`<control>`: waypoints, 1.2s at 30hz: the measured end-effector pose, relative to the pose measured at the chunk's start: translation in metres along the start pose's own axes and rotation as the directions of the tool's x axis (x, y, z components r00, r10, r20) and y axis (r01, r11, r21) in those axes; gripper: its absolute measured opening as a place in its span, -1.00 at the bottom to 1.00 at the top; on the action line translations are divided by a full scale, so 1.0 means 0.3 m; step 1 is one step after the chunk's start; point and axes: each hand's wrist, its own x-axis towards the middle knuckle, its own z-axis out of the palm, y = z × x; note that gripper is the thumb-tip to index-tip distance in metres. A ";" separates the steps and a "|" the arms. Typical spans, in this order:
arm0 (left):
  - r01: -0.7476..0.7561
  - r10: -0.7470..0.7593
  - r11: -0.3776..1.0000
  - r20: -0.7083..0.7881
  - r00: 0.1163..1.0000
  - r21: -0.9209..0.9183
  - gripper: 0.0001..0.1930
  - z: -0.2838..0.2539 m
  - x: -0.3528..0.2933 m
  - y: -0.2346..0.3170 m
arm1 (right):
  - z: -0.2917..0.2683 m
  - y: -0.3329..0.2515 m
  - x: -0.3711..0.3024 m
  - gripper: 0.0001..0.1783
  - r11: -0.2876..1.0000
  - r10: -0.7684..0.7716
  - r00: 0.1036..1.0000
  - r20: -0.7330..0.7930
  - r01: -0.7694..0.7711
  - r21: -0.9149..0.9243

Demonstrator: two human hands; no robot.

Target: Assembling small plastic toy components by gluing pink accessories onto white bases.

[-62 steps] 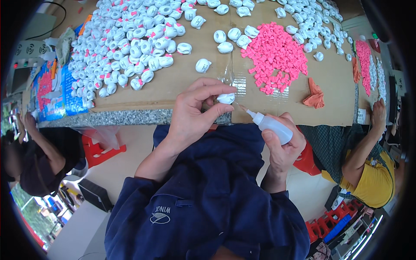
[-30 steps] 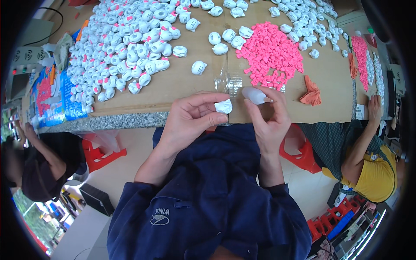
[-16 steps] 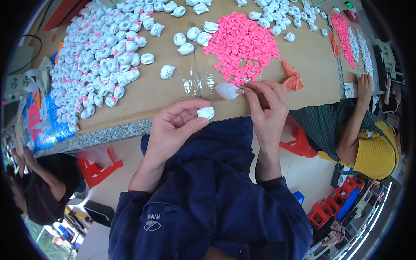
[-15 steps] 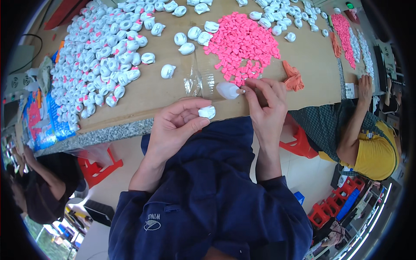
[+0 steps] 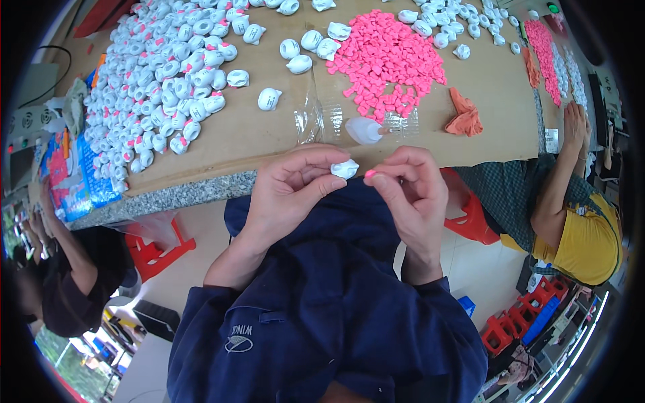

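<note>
Between the thumb and fingers of my left hand [image 5: 289, 188] is a small white cat-head-shaped piece [image 5: 345, 168]. My right hand [image 5: 411, 191], just to the right of it, pinches a tiny pink piece [image 5: 370, 174]; its exact shape is mostly covered by the fingertips. The two pieces are close but apart. Behind the hands lies a translucent white squeeze bottle [image 5: 363, 130], on its side with its tip to the right. Farther back is a heap of small pink pieces [image 5: 386, 64].
Many white pieces [image 5: 168, 87], some with pink bits on them, cover the left of the cardboard-topped table [image 5: 269, 134]. A crumpled orange glove-like item [image 5: 463, 113] lies right. More white pieces [image 5: 437, 27] sit at the back. People sit on both sides, near red stools [image 5: 158, 248].
My right hand has left the squeeze bottle and come down toward the white piece, now with a pink piece in its fingers. The white piece has moved slightly right and is tilted differently.
</note>
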 end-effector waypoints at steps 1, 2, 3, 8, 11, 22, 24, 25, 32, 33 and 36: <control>0.004 -0.004 1.000 0.006 1.000 0.003 -0.73 0.004 0.000 -0.004 | 0.002 -0.001 -0.002 -0.78 0.999 0.041 0.998 0.046 -0.041 0.008; 0.005 -0.005 1.000 0.009 1.000 0.008 -0.74 0.007 -0.001 -0.007 | -0.001 0.007 0.000 -0.75 0.999 0.042 0.996 0.083 -0.040 -0.026; 0.005 -0.005 1.000 0.007 1.000 0.009 -0.74 0.010 -0.001 -0.009 | 0.001 0.010 0.001 -0.75 0.999 0.042 0.996 0.085 -0.040 -0.025; -0.072 0.058 0.976 0.072 0.996 0.208 -0.77 0.002 0.003 -0.019 | 0.002 -0.002 0.006 -0.78 0.982 0.182 0.979 0.088 -0.175 -0.077; -0.132 0.128 0.947 0.035 0.991 0.294 -0.77 0.016 -0.003 -0.017 | 0.011 0.007 0.008 -0.84 0.985 -0.023 0.999 0.041 0.029 -0.167; -0.346 0.355 0.771 0.090 0.931 0.534 -0.78 0.016 -0.011 -0.018 | 0.030 0.048 0.017 -0.88 0.959 -0.214 0.977 -0.014 0.208 -0.195; -0.348 0.360 0.771 0.086 0.929 0.533 -0.78 0.014 -0.010 -0.014 | 0.031 0.052 0.018 -0.87 0.956 -0.230 0.973 -0.001 0.226 -0.189; -0.309 0.319 0.799 0.071 0.945 0.516 -0.79 0.015 -0.011 -0.009 | 0.032 0.051 0.018 -0.87 0.958 -0.221 0.975 -0.004 0.216 -0.191; -0.201 0.479 0.634 -0.176 0.860 0.747 -0.78 -0.057 0.065 0.037 | 0.006 0.078 0.026 -0.75 0.968 -0.162 0.968 -0.189 0.119 -0.222; -0.202 0.483 0.632 -0.176 0.858 0.749 -0.78 -0.063 0.083 0.048 | 0.007 0.076 0.034 -0.75 0.968 -0.165 0.968 -0.187 0.123 -0.219; -0.225 0.721 0.162 0.040 0.691 0.961 -0.74 -0.083 0.145 0.093 | 0.023 0.061 0.071 -0.67 0.936 -0.255 0.934 -0.251 0.173 -0.306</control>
